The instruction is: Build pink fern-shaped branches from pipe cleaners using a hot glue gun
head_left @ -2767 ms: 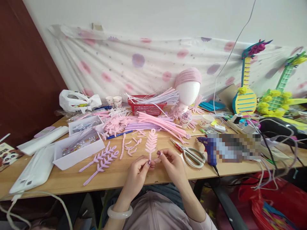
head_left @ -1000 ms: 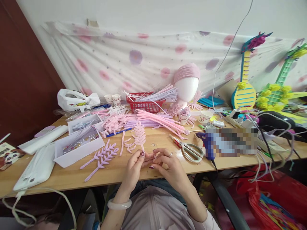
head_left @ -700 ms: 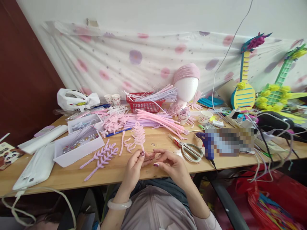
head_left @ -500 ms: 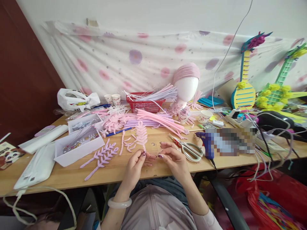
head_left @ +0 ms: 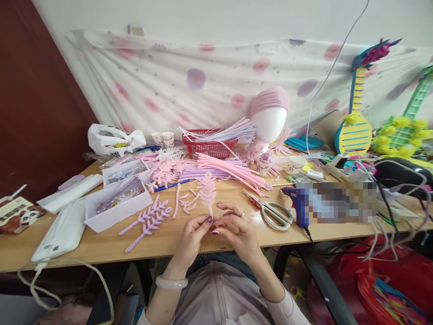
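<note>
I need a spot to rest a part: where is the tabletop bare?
Bare wood shows between the purple sprigs and the left hand, and between the pink sprig and the scissors. Crowded: the back, around the red basket and pipe cleaners, and the right, around the glue gun.

The left hand [head_left: 195, 234] holds a chenille-stem leaf sprig [head_left: 207, 193] above the front of the table [head_left: 101, 250], the right hand [head_left: 239, 229] just beside, with two more sprigs [head_left: 147, 230] lying to the left and scissors [head_left: 264, 206], then a glue gun [head_left: 301, 215], to the right. Behind the held sprig lies a bundle of chenille stems [head_left: 230, 171]; behind that, a plastic basket [head_left: 211, 150] holding loose stems [head_left: 233, 135] stands left of a mannequin head [head_left: 269, 124]. Left of the bundle, a bead box [head_left: 118, 214] sits before a smaller box [head_left: 104, 179].
</note>
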Tool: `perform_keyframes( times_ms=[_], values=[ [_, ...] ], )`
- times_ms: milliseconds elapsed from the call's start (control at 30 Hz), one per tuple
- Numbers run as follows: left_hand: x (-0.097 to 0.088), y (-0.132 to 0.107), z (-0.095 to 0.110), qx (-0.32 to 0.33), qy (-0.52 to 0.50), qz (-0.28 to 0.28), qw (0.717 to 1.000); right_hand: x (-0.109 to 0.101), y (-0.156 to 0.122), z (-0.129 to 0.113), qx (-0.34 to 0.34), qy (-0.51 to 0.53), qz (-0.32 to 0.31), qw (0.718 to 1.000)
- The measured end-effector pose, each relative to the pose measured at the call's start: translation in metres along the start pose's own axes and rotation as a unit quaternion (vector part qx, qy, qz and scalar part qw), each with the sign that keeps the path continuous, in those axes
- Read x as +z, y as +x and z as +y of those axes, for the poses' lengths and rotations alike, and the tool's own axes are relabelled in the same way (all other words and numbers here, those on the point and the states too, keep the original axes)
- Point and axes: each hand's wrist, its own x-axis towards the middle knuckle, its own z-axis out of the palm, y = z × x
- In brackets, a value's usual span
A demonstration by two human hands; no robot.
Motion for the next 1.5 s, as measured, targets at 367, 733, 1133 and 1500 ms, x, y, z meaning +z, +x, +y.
perform_keyframes(
  times_ms=[367, 733, 1133, 1500],
  values=[
    [0.0, -0.003, -0.002, 0.036, 0.099, 0.007, 0.994, -0.003, 0.0, -0.013, 0.159, 0.123, -0.038, 0.979],
    [-0.001, -0.002, -0.003, 0.012, 0.102, -0.01, 0.995, -0.002, -0.001, -0.003, 0.244, 0.244, 0.012, 0.939],
    [0.003, -0.003, 0.0, 0.005, 0.069, 0.017, 0.997, -0.006, 0.003, 0.003, 0.282, 0.321, 0.031, 0.903],
    [0.003, -0.002, 0.0, -0.01, 0.065, 0.035, 0.997, -0.011, 0.002, 0.008, 0.268, 0.362, 0.046, 0.892]
  ],
)
